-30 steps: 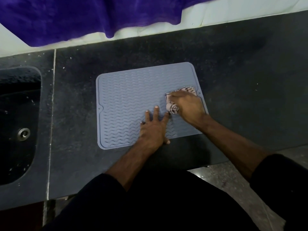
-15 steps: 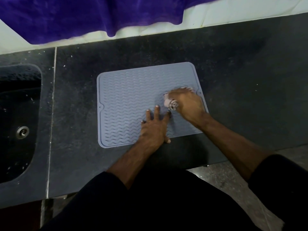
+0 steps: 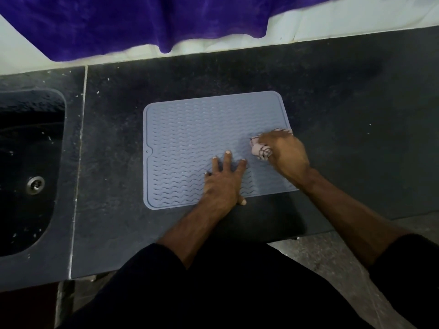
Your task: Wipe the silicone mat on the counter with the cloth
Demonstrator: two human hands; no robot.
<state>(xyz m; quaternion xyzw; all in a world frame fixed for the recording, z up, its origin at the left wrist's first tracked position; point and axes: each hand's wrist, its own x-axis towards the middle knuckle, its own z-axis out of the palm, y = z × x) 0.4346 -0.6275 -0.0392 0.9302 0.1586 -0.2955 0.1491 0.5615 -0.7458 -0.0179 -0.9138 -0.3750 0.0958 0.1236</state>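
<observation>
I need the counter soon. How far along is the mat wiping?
Under way. Right hand presses the bunched cloth at the mat's right edge; left hand lies flat on its near side. No clear sign of what's done; the left half looks untouched.

My feed is dim and slightly soft, the dark counter (image 3: 344, 96) swallowing detail, a shadow pooling under the forearms at its near edge, the white wall (image 3: 356, 20) the brightest patch, straight lines bowing at the frame edges, and the cloth (image 3: 260, 150) motion-smeared.
</observation>
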